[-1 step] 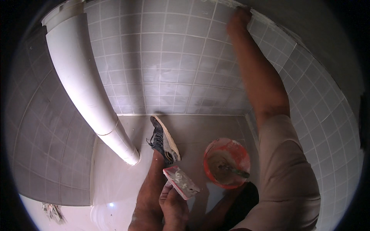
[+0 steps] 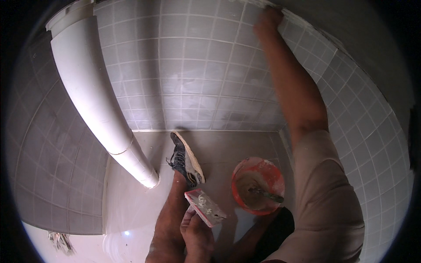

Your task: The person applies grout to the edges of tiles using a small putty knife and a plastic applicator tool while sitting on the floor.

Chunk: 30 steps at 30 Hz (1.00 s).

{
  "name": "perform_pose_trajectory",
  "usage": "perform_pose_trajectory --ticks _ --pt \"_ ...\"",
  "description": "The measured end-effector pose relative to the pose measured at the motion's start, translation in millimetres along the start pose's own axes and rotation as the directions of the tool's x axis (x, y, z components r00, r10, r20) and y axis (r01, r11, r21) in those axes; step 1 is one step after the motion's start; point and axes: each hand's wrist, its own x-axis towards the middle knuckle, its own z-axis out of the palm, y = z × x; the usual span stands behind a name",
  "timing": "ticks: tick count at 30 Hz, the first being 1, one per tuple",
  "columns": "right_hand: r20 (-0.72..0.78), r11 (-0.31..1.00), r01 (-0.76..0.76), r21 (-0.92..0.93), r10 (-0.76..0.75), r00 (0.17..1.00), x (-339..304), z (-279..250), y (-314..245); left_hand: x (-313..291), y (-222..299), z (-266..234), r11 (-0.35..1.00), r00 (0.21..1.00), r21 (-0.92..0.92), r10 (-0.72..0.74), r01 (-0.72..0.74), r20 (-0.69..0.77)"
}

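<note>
In my left hand (image 2: 197,230), low in the middle, is a small red-edged plate (image 2: 206,207) with pale, wet paste smeared on its face. The fingers curl under its near side. My right hand (image 2: 268,22) reaches far up to the top edge of the tiled wall, by the corner. Its fingers are bent against the tiles there; whatever they grip is too dark and small to make out. Between my legs and the wall, a red bucket (image 2: 274,173) holds greyish paste (image 2: 249,186). A tool with a dark green handle (image 2: 274,197) leans in it.
Grey tiled walls (image 2: 197,57) enclose the corner ahead and to the right. A thick white pipe (image 2: 90,83) slants down to the floor (image 2: 131,210) at left. My shoe (image 2: 186,158) rests near the wall. A bundle of pale scraps (image 2: 60,242) lies at lower left.
My right hand has shifted slightly left along the wall's top edge. The left hand and plate have moved a touch left.
</note>
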Motion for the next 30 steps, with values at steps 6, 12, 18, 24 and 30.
perform_pose_trajectory --ticks 6,12,18,24,30 --pt "-0.152 0.96 -0.262 0.1 0.275 0.949 -7.2 -48.6 -83.0 3.5 4.2 -8.4 0.998 0.997 0.046 -0.037 0.039 -0.061" --pt "-0.36 -0.009 0.399 0.917 0.409 0.838 -75.7 -77.4 -93.5 -0.1 16.6 -12.7 0.995 1.0 0.101 0.027 -0.026 -0.01" --pt "-0.184 0.914 -0.116 0.389 0.2 0.962 -61.5 33.2 85.7 2.6 12.7 -2.0 0.99 0.999 0.142 -0.001 -0.005 0.045" --pt "-0.064 0.996 0.009 0.09 -0.003 0.998 -67.8 38.5 113.5 7.9 15.4 -15.2 0.984 0.999 0.178 -0.014 0.008 0.036" --pt "0.018 0.901 -0.129 0.415 0.133 0.991 -75.6 54.9 103.5 13.5 16.2 -10.9 0.986 0.998 0.166 -0.042 0.032 0.055"
